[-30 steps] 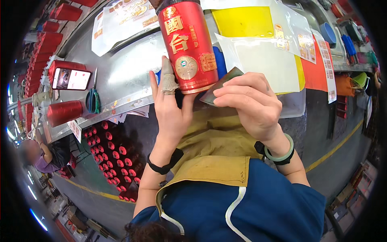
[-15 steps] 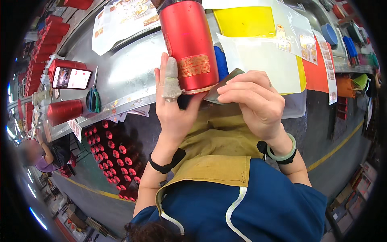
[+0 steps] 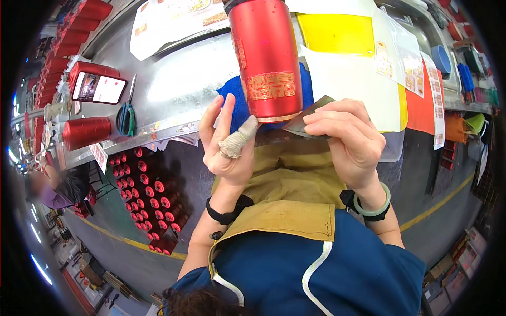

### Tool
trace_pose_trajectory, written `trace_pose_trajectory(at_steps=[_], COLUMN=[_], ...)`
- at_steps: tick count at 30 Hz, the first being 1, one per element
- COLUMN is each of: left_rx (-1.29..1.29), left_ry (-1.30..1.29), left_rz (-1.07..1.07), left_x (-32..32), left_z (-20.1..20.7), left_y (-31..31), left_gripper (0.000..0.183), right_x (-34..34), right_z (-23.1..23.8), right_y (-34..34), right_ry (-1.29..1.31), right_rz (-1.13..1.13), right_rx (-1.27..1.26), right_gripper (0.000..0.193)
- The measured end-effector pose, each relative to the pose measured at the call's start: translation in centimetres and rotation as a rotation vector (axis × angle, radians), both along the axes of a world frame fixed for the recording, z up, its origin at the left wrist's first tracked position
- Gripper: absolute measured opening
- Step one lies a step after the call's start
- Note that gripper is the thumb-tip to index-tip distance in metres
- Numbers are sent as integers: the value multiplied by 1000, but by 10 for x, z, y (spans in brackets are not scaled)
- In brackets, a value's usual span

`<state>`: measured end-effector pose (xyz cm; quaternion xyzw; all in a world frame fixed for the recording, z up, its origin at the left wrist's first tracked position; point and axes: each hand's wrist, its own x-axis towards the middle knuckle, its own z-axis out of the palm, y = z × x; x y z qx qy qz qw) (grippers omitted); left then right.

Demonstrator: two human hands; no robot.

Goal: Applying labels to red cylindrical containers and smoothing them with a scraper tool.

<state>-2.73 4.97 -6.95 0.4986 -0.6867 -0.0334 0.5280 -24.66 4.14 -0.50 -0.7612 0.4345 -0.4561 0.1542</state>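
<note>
A red metal canister (image 3: pixel 269 63) with a gold square pattern lies with its near end over a blue cloth (image 3: pixel 232 95). My left hand (image 3: pixel 230 152) is at its lower left. A grey fabric finger cover wraps the index finger, whose tip is at the canister's near rim, while the other visible fingers stretch upward, apart. My right hand (image 3: pixel 350 142) pinches a thin dark flexible scraper (image 3: pixel 311 120). The scraper's pointed end lies close to the canister's lower right edge; whether it touches cannot be made out.
On the left lie a phone (image 3: pixel 99 88), scissors (image 3: pixel 125 120) and another red canister (image 3: pixel 87 132). White sheets (image 3: pixel 350 79) and a yellow sheet (image 3: pixel 337 34) cover the right side of the metal table. Several red canisters (image 3: pixel 153 203) stand below at left. A person (image 3: pixel 58 189) sits far left.
My left hand has come away from the canister's side and down to its near rim, its index finger bending. More of the blue cloth shows. The view has shifted slightly.
</note>
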Motion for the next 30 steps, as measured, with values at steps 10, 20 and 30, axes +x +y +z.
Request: trace_pose_trajectory(at_steps=[10, 20, 30], left_rx=[29, 160, 376], left_ry=[-11, 368, 297], left_rz=[-26, -223, -282], left_x=[1, 0, -5], left_z=[1, -9, 11], left_y=[0, -8, -13], left_gripper=[33, 80, 74], right_x=[2, 10, 43], right_z=[1, 9, 2], right_y=[1, 7, 12], right_ry=[-11, -385, -541], right_rz=[-9, -122, -116], right_rx=[8, 352, 804], right_gripper=[27, 23, 68])
